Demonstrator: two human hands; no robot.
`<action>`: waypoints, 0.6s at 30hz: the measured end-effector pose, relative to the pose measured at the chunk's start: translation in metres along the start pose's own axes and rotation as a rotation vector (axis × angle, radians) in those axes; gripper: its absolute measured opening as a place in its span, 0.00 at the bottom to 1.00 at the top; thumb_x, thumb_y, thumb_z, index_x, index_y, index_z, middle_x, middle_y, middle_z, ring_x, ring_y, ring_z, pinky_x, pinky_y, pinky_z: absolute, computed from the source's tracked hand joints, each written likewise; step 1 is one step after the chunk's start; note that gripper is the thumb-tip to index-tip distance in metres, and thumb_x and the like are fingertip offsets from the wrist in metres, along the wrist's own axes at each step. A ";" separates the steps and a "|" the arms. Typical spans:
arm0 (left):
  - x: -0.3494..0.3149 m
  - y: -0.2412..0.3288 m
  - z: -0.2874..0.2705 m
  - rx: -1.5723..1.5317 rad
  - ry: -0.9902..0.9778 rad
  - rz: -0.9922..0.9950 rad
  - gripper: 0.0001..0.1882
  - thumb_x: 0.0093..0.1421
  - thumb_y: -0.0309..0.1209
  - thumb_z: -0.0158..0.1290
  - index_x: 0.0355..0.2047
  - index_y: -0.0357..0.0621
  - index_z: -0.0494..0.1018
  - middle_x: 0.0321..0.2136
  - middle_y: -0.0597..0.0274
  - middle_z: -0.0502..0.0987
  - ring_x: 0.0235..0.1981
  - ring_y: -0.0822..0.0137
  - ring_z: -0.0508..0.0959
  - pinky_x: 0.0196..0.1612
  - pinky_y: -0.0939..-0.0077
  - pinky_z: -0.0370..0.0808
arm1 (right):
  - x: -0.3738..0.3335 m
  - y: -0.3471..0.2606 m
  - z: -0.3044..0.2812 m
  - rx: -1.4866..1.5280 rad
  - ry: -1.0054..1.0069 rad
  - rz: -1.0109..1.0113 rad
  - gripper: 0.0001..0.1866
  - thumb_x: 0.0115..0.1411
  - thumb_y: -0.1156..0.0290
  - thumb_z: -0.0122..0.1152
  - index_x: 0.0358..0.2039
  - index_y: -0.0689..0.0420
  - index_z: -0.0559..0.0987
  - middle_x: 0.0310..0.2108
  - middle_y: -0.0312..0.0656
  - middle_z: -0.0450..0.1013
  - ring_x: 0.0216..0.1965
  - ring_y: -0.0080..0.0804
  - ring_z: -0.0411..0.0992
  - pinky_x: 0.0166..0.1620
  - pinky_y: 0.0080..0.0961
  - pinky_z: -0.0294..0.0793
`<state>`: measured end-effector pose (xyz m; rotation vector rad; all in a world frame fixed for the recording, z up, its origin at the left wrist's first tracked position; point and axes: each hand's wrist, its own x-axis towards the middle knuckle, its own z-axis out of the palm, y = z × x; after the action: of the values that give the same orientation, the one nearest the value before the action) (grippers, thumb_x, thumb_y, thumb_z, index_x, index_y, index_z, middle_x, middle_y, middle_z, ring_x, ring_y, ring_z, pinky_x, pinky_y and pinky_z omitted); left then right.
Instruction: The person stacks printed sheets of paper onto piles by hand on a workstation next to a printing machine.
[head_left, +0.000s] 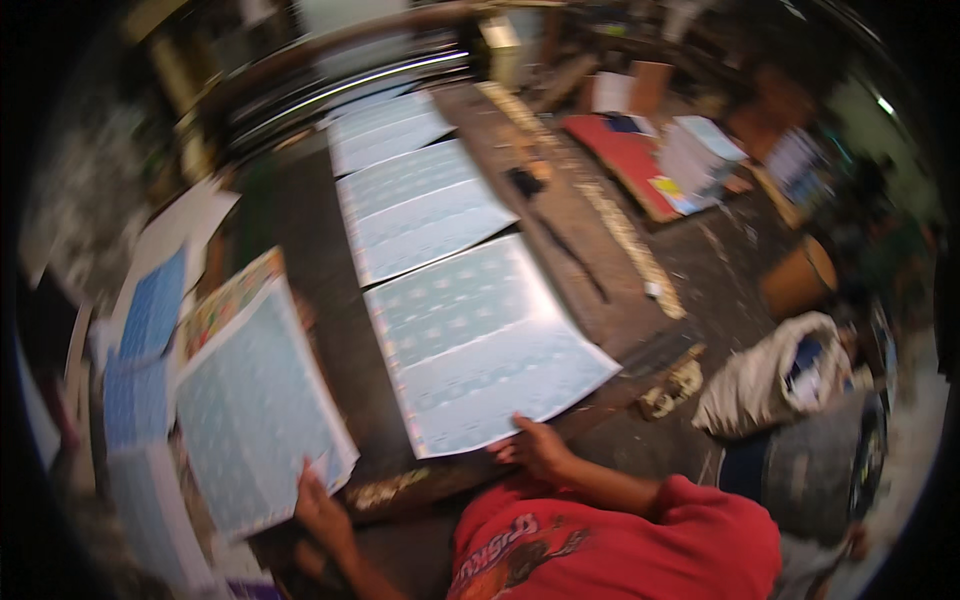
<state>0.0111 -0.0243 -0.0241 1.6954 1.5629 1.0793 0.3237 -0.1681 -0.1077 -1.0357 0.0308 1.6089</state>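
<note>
Three pale blue patterned printed sheets lie in a line on a dark table, running toward a roller machine. The nearest printed sheet point(490, 340) has its near edge pinched by my right hand point(540, 450), thumb on top. Beyond it are the middle sheet point(425, 210) and the far sheet point(385, 130), the latter close to the rollers. At the left, another printed sheet point(255, 410) lies over a pile of paper. My left hand point(322, 505) grips that sheet's near edge, somewhat blurred, with the fingers partly hidden.
The roller machine point(345, 95) spans the table's far end. Blue printed sheets point(150, 310) lie at the far left. To the right are a red board point(615, 160), a paper stack point(700, 155), a brown cylindrical container point(800, 275) and a pale sack point(765, 375). A dark strap lies on the table point(630, 300).
</note>
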 end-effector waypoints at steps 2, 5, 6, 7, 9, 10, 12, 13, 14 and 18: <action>0.001 -0.028 -0.007 -0.043 0.032 -0.008 0.22 0.70 0.37 0.42 0.52 0.26 0.71 0.49 0.43 0.76 0.50 0.56 0.75 0.58 0.67 0.66 | 0.014 0.001 0.005 -0.004 0.023 -0.055 0.26 0.69 0.49 0.43 0.50 0.61 0.68 0.39 0.52 0.77 0.31 0.32 0.75 0.42 0.31 0.75; 0.021 -0.031 -0.011 -0.668 0.257 -0.339 0.27 0.71 0.42 0.40 0.50 0.24 0.71 0.45 0.43 0.77 0.50 0.54 0.75 0.61 0.64 0.62 | 0.025 0.001 0.019 0.021 0.073 -0.120 0.20 0.69 0.51 0.44 0.49 0.54 0.65 0.40 0.49 0.77 0.32 0.30 0.75 0.41 0.30 0.75; 0.023 -0.025 -0.017 -0.550 0.215 -0.250 0.23 0.69 0.37 0.41 0.51 0.27 0.70 0.48 0.43 0.75 0.51 0.54 0.74 0.60 0.66 0.63 | 0.022 0.000 0.020 0.049 0.062 -0.160 0.18 0.68 0.50 0.46 0.48 0.49 0.65 0.41 0.42 0.78 0.29 0.24 0.74 0.36 0.26 0.75; 0.023 -0.020 -0.025 -0.434 0.180 -0.159 0.19 0.67 0.31 0.42 0.52 0.29 0.69 0.51 0.42 0.73 0.53 0.53 0.72 0.60 0.67 0.64 | 0.018 -0.001 0.019 0.067 0.081 -0.199 0.18 0.68 0.51 0.47 0.49 0.49 0.65 0.42 0.41 0.77 0.29 0.24 0.74 0.36 0.26 0.75; 0.020 0.015 -0.035 -0.989 0.263 -0.075 0.20 0.65 0.27 0.44 0.54 0.26 0.66 0.52 0.40 0.72 0.52 0.50 0.73 0.59 0.66 0.66 | 0.015 -0.001 0.024 0.085 0.090 -0.255 0.18 0.68 0.51 0.47 0.51 0.48 0.65 0.45 0.39 0.76 0.30 0.24 0.74 0.36 0.24 0.75; 0.023 -0.022 -0.039 -0.600 0.393 0.034 0.20 0.65 0.28 0.44 0.52 0.23 0.67 0.51 0.39 0.73 0.51 0.50 0.74 0.58 0.64 0.67 | 0.012 -0.003 0.026 0.091 0.109 -0.272 0.23 0.68 0.52 0.48 0.60 0.45 0.61 0.48 0.38 0.74 0.32 0.24 0.74 0.36 0.24 0.76; 0.016 -0.004 -0.036 -0.128 0.466 0.080 0.20 0.67 0.30 0.45 0.49 0.19 0.69 0.47 0.36 0.75 0.49 0.48 0.75 0.56 0.62 0.68 | 0.011 -0.002 0.035 0.096 0.192 -0.272 0.27 0.68 0.52 0.48 0.64 0.46 0.59 0.49 0.39 0.74 0.33 0.23 0.73 0.37 0.23 0.76; 0.000 0.049 -0.021 -0.055 0.412 0.016 0.21 0.67 0.31 0.45 0.46 0.18 0.70 0.45 0.34 0.76 0.48 0.47 0.75 0.55 0.61 0.69 | 0.013 0.000 0.035 0.097 0.240 -0.268 0.29 0.68 0.52 0.49 0.66 0.46 0.58 0.49 0.39 0.74 0.34 0.23 0.72 0.38 0.23 0.75; -0.012 0.083 -0.012 0.186 0.358 -0.024 0.21 0.69 0.33 0.43 0.42 0.20 0.74 0.42 0.33 0.77 0.46 0.46 0.76 0.54 0.60 0.70 | 0.012 -0.003 0.036 0.068 0.147 -0.240 0.29 0.67 0.52 0.49 0.66 0.47 0.59 0.49 0.39 0.73 0.35 0.23 0.72 0.38 0.23 0.75; -0.017 0.033 -0.008 -0.152 -0.213 0.153 0.21 0.70 0.37 0.41 0.41 0.27 0.75 0.39 0.44 0.79 0.47 0.50 0.76 0.56 0.57 0.67 | 0.006 -0.023 0.042 -0.038 -0.156 -0.199 0.29 0.66 0.52 0.51 0.63 0.52 0.64 0.49 0.39 0.73 0.37 0.23 0.71 0.41 0.24 0.74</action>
<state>0.0211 -0.0461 0.0052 1.7822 1.2057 1.0267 0.3175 -0.1340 -0.0747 -0.9093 -0.2031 1.5077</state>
